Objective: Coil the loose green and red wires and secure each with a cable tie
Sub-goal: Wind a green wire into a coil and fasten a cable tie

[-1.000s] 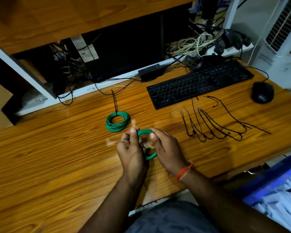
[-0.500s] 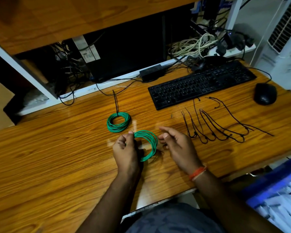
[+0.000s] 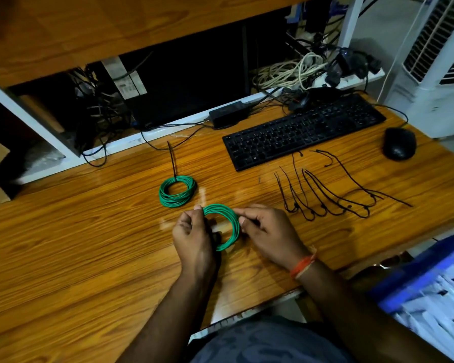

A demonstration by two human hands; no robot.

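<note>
Bare desk [image 3: 76,244] is left open to the left of the hands. Just beyond them the way is blocked by a tied green coil [image 3: 177,191]. To the right, loose cable ties [image 3: 325,195] are spread out; behind these, passage is barred by keyboard [image 3: 304,131] and mouse [image 3: 399,143].

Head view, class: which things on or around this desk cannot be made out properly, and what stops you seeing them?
- Held green coil: its left side is hidden behind the left hand; a tie cannot be seen.
- Right hand: fingertips curl under, so what they pinch is unclear.
- Keyboard: key legends too small and dim.
- Blue crate: cut off by the right edge.
- Shelf recess: too dark.
</note>
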